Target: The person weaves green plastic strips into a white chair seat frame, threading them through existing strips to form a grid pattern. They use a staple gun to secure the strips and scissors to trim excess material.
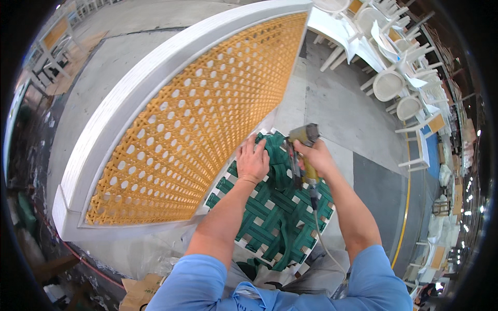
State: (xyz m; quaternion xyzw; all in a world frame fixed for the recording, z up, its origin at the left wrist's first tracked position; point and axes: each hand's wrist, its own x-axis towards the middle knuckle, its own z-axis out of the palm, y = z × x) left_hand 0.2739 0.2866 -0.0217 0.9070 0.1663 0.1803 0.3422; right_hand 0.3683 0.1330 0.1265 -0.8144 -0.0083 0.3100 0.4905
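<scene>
A white-framed chair back (155,78) with a yellow cane panel (202,114) rises on the left. Beside its lower edge lies a seat woven from dark green webbing (264,220), with pale gaps between the bands. My left hand (253,161) rests on the webbing's far part, fingers stretched out and slightly apart. In my right hand (317,156) is a yellowish-green air staple gun (306,136), gripped by the handle over the right side of the seat. Its nose points down toward the webbing; the exact contact is hidden. A loose green strap (284,233) trails across the weave.
From the gun a thin air hose (322,239) runs down toward my lap. Many white chairs (388,85) crowd the far right. Another chair frame (54,36) stands far left. Brown paper or cardboard (139,291) lies lower left, and a yellow line (404,223) crosses the floor.
</scene>
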